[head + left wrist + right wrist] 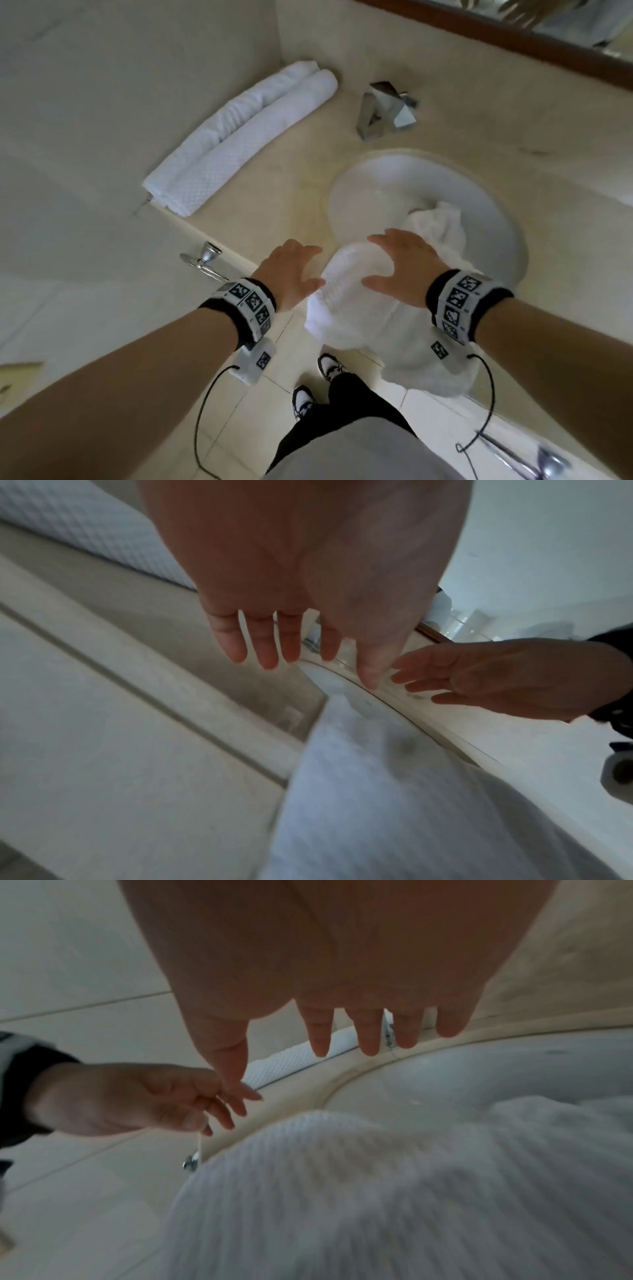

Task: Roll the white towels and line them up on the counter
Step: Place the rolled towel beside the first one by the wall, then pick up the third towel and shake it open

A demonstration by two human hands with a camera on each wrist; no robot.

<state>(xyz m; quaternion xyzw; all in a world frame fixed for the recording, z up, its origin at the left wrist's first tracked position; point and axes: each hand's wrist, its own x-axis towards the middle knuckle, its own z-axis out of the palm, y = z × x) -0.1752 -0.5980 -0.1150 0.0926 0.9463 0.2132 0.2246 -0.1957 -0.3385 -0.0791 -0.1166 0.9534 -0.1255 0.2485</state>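
Note:
Two rolled white towels point(239, 137) lie side by side on the beige counter point(274, 198), against the left wall. A loose white towel point(370, 318) is bunched over the counter's front edge, and one end reaches into the sink point(479, 192). My left hand point(294, 274) is open with its fingers spread at the towel's left edge. My right hand point(397, 263) is open, palm down, over the towel's top. In the wrist views the left hand point(291, 647) and the right hand point(342, 1031) show straight fingers above the loose towel point(377, 1191). I cannot tell whether either hand touches it.
A chrome faucet point(383, 109) stands behind the round white basin. A mirror point(548, 20) with a dark frame runs along the back wall. A chrome handle point(205, 260) sticks out below the counter's front edge. A toilet paper roll point(616, 775) is at the right.

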